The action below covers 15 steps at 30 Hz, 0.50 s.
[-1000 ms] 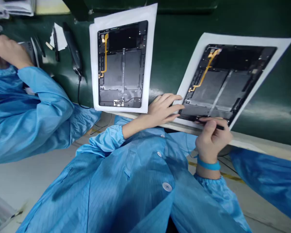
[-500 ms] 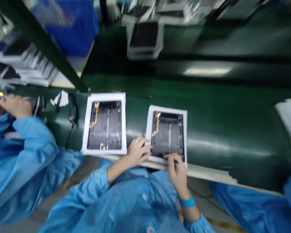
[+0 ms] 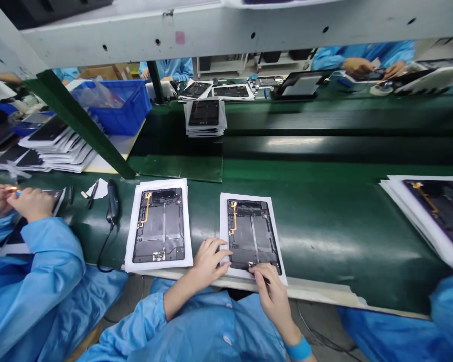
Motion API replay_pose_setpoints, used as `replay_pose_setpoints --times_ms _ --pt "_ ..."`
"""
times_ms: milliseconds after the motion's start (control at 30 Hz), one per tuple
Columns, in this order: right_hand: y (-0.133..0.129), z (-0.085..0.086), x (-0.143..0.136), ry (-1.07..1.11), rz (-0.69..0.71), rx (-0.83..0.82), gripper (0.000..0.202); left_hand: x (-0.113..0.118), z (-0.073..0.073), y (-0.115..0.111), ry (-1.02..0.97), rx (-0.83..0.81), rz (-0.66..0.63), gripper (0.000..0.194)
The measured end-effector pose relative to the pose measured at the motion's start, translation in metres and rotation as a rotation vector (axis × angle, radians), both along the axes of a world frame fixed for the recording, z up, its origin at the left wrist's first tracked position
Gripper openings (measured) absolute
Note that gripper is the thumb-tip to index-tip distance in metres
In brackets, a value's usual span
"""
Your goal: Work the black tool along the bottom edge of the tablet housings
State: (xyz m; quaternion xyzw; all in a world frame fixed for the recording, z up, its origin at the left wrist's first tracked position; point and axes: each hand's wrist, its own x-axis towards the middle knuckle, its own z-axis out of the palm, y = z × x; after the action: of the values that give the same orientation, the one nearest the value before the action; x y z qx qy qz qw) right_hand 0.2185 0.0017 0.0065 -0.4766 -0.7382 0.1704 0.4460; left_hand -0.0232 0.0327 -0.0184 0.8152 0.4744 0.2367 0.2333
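Observation:
An opened tablet (image 3: 241, 236) lies on white foam sheets (image 3: 224, 211) near the table's front edge, its dark inside facing up with an orange flex cable along the left. My left hand (image 3: 207, 264) rests with fingers spread on the sheet and the tablet's left edge. At the tablet's lower edge, my right hand (image 3: 272, 294) has its fingers pinched together; whatever dark thing they hold is too hidden to name. A second opened tablet (image 3: 156, 229) lies on its own white sheets to the left, untouched.
A shelf beam (image 3: 211, 32) crosses above, with a slanted green post (image 3: 83, 120) at left. A corded black tool (image 3: 112, 203) lies left. More tablets (image 3: 443, 208) are stacked right. A co-worker's hands (image 3: 30, 201) work at far left; a blue bin (image 3: 117, 108) stands behind.
The camera view has tilted up, bringing in the shelf beam and the people opposite. My hands remain at the same tablet, the right one still at its lower edge.

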Motion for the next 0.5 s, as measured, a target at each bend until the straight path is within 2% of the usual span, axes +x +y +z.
replay_pose_setpoints --times_ms 500 --pt "-0.001 -0.0061 0.0016 -0.007 -0.013 0.013 0.025 -0.0007 -0.0014 -0.0004 -0.013 0.016 0.0 0.032"
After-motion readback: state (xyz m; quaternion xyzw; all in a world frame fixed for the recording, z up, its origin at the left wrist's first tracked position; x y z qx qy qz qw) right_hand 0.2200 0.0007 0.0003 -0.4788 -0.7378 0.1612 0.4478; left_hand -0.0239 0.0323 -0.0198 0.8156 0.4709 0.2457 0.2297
